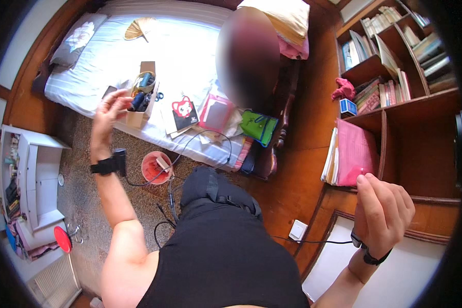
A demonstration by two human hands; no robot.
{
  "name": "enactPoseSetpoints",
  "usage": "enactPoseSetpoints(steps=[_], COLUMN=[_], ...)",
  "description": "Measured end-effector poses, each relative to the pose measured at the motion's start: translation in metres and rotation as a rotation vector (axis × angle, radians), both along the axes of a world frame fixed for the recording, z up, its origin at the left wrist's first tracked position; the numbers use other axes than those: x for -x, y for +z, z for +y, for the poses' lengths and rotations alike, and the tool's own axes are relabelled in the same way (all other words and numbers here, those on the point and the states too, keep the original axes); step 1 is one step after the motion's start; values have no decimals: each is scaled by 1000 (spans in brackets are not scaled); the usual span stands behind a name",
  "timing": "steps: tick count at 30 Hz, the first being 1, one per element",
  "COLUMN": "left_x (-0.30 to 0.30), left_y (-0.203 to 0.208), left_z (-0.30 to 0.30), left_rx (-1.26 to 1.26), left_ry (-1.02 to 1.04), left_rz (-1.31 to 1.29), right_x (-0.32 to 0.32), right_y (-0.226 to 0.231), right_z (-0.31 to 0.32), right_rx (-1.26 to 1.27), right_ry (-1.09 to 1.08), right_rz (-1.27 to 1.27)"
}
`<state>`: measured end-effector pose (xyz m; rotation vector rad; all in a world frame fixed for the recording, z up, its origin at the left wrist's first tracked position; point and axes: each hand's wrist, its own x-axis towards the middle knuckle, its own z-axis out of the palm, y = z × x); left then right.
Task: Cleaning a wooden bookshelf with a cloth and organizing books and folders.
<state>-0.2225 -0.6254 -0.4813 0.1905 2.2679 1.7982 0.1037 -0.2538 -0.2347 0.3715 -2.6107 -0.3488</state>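
Loose grip (382, 213) beside pink folder (355, 152)

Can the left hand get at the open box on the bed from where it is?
Probably yes. The left hand is raised with fingers spread right beside the open box at the edge of the bed, and nothing stands between them. The right hand is far off by the bookshelf.

Left hand (109, 110) is raised at the near edge of the bed (102, 56), just beside an open cardboard box (142, 95) of tools that blocks passage to its right. Far half of the bed is open save a straw fan (138, 28). Right hand (382, 213) is up before the bookshelf (421, 110); pink folders (354, 151) stand close ahead, barring entry.
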Motion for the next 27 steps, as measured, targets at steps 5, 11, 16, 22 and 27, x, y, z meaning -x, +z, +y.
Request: enactPoseSetpoints(steps=[5,11,16,22,27], left_x=[13,12,23,55,48], left_y=[-112,-187,-235,-246,-198], left_z=[38,109,141,199,290], left_rx=[-48,90,112,239,60], left_ry=[58,-14,-142,-184,-660], left_rz=[-261,-467,-469,-478,-523], right_x=[4,3,-1,-39,-89], right_y=[-9,-28,-76,-176,-233], right_z=[23,41,55,68,63], right_rx=[31,125,403,938,2154], right_ry=[-92,-260,-428,-669,-1045], right_rz=[-149,-240,-345,-773,-311])
